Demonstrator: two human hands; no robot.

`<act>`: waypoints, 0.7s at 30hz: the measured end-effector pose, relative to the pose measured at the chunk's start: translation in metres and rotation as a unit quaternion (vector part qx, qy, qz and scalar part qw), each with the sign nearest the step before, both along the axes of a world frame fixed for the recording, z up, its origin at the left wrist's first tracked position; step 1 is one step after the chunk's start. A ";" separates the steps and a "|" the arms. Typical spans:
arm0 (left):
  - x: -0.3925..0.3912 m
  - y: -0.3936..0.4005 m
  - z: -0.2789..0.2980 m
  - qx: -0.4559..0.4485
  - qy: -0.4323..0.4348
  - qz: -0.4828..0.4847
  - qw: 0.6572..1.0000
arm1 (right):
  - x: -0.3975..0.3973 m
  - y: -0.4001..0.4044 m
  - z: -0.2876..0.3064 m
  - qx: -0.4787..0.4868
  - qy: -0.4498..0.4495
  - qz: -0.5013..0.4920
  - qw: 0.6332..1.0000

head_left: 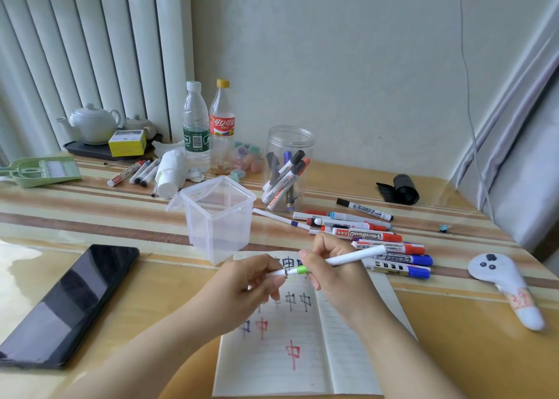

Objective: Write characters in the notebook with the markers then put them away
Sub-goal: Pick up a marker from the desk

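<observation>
An open lined notebook [299, 350] lies at the table's front, with several red, blue and black characters written on it. My right hand [335, 274] grips a slim white marker [348, 258] with a green band, held level above the page. My left hand [251, 280] pinches the marker's white cap [276, 273], which sits right at the green end. Several loose whiteboard markers [378, 241] lie just behind the notebook. A round clear jar [289, 144] behind them holds several more markers. A square clear plastic container [219, 217] with its lid flipped open stands left of the jar.
A black tablet [66, 308] lies at the front left. Two bottles [208, 126], a teapot [92, 123] on a tray, a green dustpan [42, 171] and more markers [136, 171] crowd the back left. A white controller [502, 283] lies right; a black roll [402, 188] sits behind.
</observation>
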State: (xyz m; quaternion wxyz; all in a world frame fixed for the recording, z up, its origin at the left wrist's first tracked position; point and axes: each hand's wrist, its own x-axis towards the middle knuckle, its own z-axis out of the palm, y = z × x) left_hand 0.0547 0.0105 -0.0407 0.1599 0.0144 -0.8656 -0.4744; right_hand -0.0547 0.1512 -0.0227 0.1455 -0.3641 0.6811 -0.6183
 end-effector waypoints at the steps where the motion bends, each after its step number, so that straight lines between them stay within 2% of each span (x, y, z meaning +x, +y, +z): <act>1: 0.000 0.000 0.000 -0.007 0.002 0.000 1.000 | 0.000 0.000 0.000 0.000 -0.002 0.000 1.000; 9: -0.003 0.004 0.003 -0.070 0.017 -0.004 0.997 | 0.002 -0.007 -0.009 -0.033 -0.046 0.007 0.998; 12: -0.006 0.005 0.003 -0.059 0.038 0.013 0.997 | 0.003 -0.015 -0.011 -0.072 -0.103 -0.009 0.992; 16: -0.011 0.008 0.008 -0.021 0.051 0.030 0.998 | 0.000 -0.025 -0.007 -0.095 -0.131 -0.016 0.987; 19: -0.015 0.004 0.016 0.014 0.015 0.051 0.998 | -0.001 -0.025 0.001 -0.067 -0.174 -0.006 0.982; 21: -0.020 -0.001 0.019 -0.004 -0.006 0.086 0.996 | 0.000 -0.020 0.003 0.013 -0.168 -0.017 0.986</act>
